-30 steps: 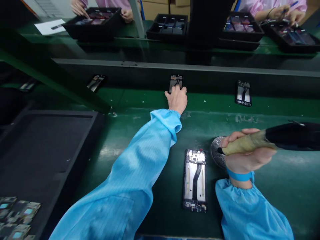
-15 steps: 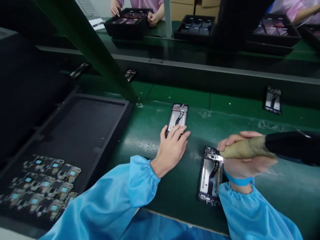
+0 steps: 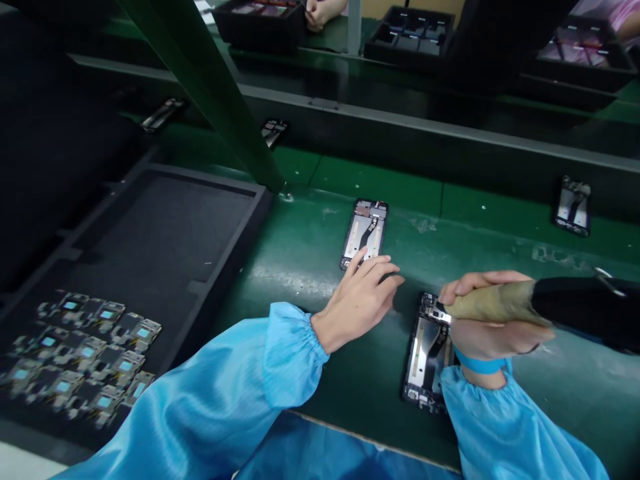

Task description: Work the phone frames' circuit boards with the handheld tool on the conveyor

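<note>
My right hand is wrapped round an electric screwdriver, black with a tan wrapping at the grip. Its tip end is at the top of an opened phone, which lies on the green bench below that hand. The tip itself is hidden by my fingers. My left hand is open, fingers spread, just below a second opened phone. The fingertips overlap that phone's lower edge in view; whether they touch it I cannot tell. Both phones show a silver panel with a dark ribbon cable.
On the left, a black tray holds several circuit boards. A green post slants behind it. Further opened phones lie along the green strip at the back. Across the bench are black bins and a co-worker's hand.
My left hand has drawn back from the far phone, toward the right and nearer me. The screwdriver stays at the near phone's top. The whole view has shifted slightly.
</note>
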`<state>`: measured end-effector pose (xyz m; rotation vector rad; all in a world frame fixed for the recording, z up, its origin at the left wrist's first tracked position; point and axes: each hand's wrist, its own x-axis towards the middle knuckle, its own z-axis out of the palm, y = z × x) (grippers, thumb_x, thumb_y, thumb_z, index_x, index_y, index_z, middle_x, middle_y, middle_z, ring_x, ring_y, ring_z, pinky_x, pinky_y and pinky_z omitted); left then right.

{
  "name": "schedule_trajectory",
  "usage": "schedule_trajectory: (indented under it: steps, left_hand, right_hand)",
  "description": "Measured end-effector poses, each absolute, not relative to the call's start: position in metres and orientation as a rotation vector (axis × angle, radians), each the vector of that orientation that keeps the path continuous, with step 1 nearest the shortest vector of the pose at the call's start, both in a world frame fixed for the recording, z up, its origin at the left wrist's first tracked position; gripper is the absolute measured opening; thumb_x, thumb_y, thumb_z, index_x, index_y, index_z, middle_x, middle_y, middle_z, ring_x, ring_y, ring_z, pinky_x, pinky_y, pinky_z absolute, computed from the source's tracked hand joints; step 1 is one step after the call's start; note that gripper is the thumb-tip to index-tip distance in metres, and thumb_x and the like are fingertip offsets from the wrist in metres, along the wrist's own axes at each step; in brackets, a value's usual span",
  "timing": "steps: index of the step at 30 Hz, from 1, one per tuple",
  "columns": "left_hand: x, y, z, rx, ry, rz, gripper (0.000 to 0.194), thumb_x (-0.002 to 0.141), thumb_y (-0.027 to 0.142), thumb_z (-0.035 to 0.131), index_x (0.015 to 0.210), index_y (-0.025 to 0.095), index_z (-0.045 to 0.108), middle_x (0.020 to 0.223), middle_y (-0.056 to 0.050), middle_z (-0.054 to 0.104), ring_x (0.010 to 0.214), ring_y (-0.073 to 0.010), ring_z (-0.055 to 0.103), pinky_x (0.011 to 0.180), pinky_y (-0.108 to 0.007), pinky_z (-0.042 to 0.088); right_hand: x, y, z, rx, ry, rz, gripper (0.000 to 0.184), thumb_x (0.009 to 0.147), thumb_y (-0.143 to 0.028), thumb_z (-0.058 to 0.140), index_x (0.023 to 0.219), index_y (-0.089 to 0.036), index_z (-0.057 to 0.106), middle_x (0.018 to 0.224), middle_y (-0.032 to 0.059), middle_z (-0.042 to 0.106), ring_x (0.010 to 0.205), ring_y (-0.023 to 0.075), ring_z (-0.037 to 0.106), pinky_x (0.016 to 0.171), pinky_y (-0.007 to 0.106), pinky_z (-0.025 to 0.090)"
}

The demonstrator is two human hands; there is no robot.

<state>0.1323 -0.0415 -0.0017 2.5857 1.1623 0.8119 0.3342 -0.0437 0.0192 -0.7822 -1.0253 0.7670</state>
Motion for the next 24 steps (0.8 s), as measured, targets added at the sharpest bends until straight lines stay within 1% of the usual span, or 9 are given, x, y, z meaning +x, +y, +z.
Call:
schedule_trajectory:
  steps: [2,4,7,10,13,16,24]
  left_hand:
    - [0.132,-0.041,-0.002,2.589,1.14,0.789,0.026,0.106,0.015,0.056,0.128,0.019,0.068,0.133,-0.008,0.07,0.141,-0.0282,0.057,0.133,-0.059,0.028]
    - [0.131,-0.04,-0.003,2.583,1.132,0.785,0.027,0.106,0.014,0.056,0.128,0.02,0.068,0.133,-0.008,0.07,0.141,-0.0278,0.057,0.132,-0.059,0.03]
    - [0.129,-0.039,-0.005,2.571,1.126,0.807,0.026,0.106,0.013,0.055,0.127,0.021,0.068,0.132,-0.008,0.07,0.139,-0.0273,0.059,0.129,-0.059,0.034]
    - [0.129,-0.039,-0.005,2.573,1.108,0.813,0.025,0.106,0.013,0.055,0.127,0.02,0.067,0.132,-0.007,0.07,0.137,-0.027,0.059,0.128,-0.06,0.036]
    - [0.128,-0.038,-0.004,2.579,1.109,0.805,0.025,0.107,0.012,0.055,0.126,0.021,0.067,0.132,-0.008,0.07,0.138,-0.0269,0.059,0.127,-0.06,0.037]
    - [0.126,-0.038,-0.004,2.576,1.116,0.797,0.025,0.106,0.011,0.055,0.125,0.022,0.067,0.131,-0.007,0.07,0.137,-0.0268,0.06,0.126,-0.061,0.039]
    - [0.125,-0.037,-0.004,2.578,1.114,0.794,0.025,0.106,0.012,0.055,0.126,0.023,0.066,0.131,-0.007,0.07,0.135,-0.0269,0.061,0.124,-0.062,0.042]
  right_hand:
    - [0.332,-0.043,0.023,-0.784,-1.018,0.781,0.048,0.093,-0.071,0.051,0.097,-0.025,0.065,0.066,-0.0012,0.063,0.047,0.018,0.056,0.043,0.032,0.047]
    - [0.336,-0.044,0.028,-0.799,-1.025,0.764,0.052,0.091,-0.076,0.054,0.101,-0.026,0.066,0.066,-0.0017,0.063,0.046,0.0188,0.056,0.042,0.033,0.048]
    - [0.359,-0.049,0.036,-0.811,-1.003,0.584,0.062,0.09,-0.083,0.051,0.109,-0.027,0.067,0.068,-0.0003,0.064,0.048,0.0211,0.058,0.043,0.038,0.051]
    - [0.389,-0.055,0.037,-0.873,-0.954,0.413,0.064,0.091,-0.085,0.047,0.104,-0.025,0.068,0.065,0.0014,0.06,0.049,0.0217,0.056,0.041,0.038,0.05]
    - [0.406,-0.055,0.033,-0.934,-0.92,0.451,0.062,0.089,-0.085,0.05,0.099,-0.026,0.066,0.062,0.0003,0.057,0.045,0.0205,0.052,0.037,0.036,0.046]
    - [0.406,-0.051,0.03,-0.96,-0.908,0.469,0.062,0.084,-0.085,0.055,0.095,-0.025,0.064,0.06,-0.0015,0.058,0.041,0.0189,0.051,0.036,0.033,0.043]
    - [0.395,-0.05,0.032,-1.021,-0.854,0.436,0.062,0.085,-0.083,0.052,0.093,-0.022,0.06,0.06,-0.0034,0.058,0.041,0.0167,0.052,0.039,0.032,0.045]
